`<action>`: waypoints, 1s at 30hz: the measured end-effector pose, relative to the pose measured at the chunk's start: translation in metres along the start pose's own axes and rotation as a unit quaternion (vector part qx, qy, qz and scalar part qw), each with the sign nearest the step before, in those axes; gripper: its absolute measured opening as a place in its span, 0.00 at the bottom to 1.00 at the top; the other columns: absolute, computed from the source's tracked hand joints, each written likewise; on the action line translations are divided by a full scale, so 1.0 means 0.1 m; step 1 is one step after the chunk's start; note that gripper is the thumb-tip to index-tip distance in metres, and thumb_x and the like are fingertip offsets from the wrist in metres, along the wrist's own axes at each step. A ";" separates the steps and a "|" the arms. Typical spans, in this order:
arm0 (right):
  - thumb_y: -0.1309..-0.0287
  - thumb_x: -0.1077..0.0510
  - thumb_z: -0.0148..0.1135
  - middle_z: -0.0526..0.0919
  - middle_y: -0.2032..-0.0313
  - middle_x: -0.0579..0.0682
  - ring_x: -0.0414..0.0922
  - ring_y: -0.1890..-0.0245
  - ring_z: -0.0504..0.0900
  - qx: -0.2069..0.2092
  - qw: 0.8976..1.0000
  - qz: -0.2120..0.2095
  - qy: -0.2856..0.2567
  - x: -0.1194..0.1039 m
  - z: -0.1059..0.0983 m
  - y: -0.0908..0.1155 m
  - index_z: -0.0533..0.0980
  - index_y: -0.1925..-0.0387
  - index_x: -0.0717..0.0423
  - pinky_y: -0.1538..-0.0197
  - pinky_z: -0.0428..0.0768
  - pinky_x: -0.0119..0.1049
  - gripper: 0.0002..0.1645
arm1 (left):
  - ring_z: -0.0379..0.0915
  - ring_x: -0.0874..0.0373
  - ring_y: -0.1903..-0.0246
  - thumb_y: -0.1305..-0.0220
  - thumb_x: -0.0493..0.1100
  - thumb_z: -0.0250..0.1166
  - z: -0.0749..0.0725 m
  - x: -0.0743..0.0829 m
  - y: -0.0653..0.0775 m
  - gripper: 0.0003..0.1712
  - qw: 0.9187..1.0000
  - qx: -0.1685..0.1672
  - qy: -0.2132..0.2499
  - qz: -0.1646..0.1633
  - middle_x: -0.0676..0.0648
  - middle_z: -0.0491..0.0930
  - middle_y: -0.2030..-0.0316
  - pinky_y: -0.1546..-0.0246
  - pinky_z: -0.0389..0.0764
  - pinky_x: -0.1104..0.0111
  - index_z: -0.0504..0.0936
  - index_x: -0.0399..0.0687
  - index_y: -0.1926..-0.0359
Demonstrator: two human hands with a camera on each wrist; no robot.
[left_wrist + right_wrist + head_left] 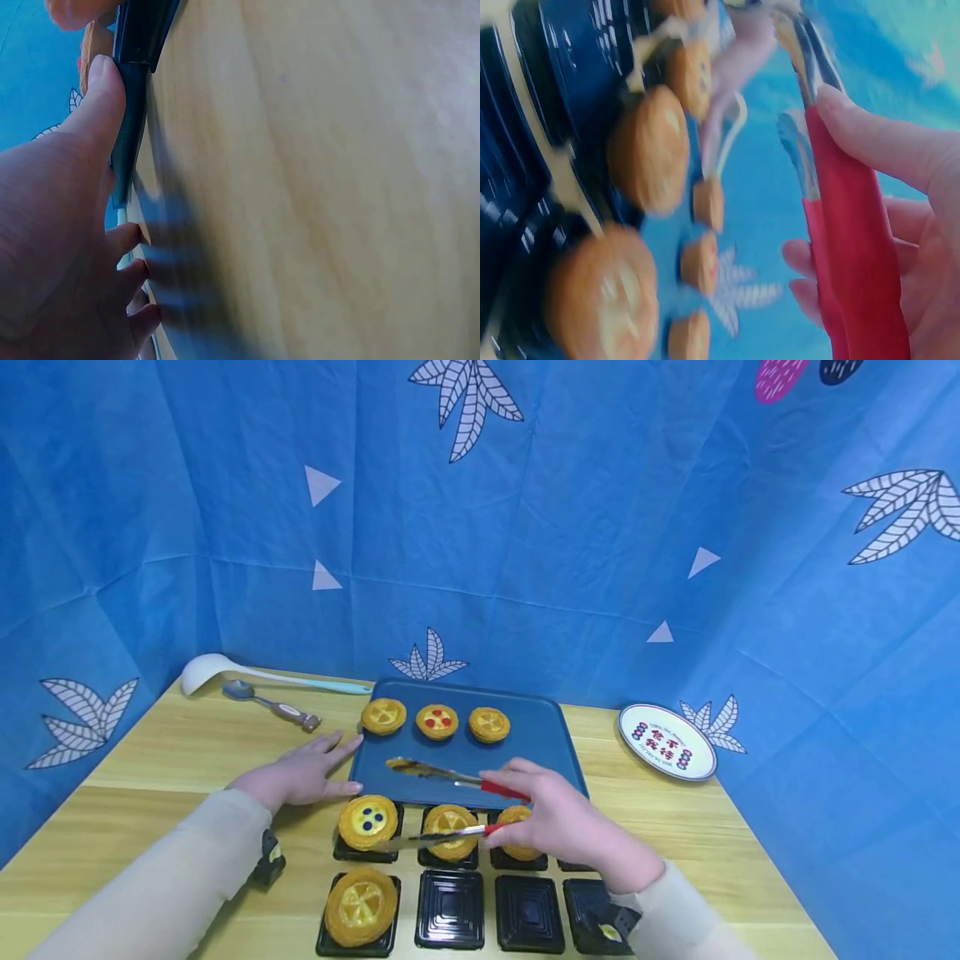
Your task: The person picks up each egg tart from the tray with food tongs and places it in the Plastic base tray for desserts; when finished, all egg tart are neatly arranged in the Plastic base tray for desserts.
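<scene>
My right hand (551,818) holds food tongs (855,225) by their red handles, the arms spread apart and nothing between the tips. The tongs' lower arm overlaps a tart with blue dots (367,818) and a yellow-topped tart (452,817) in the head view. Another tart (514,814) is partly hidden behind the right hand. At the left edge of a blue tray (465,781), my left hand (300,772) rests with its fingers spread and the thumb on the tray's side. Three tarts line the tray's back, the middle tart (437,722) topped with red pieces.
Black square holders stand in two rows before the tray; a larger tart (362,906) sits in the front left one, and bare ridges show in a front holder (450,910). A white ladle (206,670) and spoon (240,690) lie back left, an oval plate (667,742) back right.
</scene>
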State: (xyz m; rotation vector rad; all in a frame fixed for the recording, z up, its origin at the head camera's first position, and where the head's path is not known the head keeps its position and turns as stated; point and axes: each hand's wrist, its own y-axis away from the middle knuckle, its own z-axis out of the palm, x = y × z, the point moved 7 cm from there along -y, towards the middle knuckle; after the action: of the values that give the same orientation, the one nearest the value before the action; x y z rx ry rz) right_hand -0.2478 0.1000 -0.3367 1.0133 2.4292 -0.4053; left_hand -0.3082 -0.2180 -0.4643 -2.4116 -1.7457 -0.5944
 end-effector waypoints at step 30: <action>0.51 0.51 0.78 0.79 0.53 0.57 0.52 0.55 0.79 0.086 0.967 0.237 0.048 1.54 -0.34 -0.33 0.73 0.37 0.66 0.52 0.81 0.46 0.43 | 0.39 0.28 0.29 0.39 0.76 0.54 -0.04 0.05 0.03 0.56 1.000 -0.003 0.008 -0.002 0.31 0.43 0.25 0.35 0.48 0.33 0.48 0.52 0.21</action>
State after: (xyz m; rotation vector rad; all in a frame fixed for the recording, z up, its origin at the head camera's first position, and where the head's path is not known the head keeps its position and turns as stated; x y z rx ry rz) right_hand -0.3772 0.1827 -0.3864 1.6716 2.1578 -0.4083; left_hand -0.3046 -0.2157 -0.4587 -2.4015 -1.7457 -0.6196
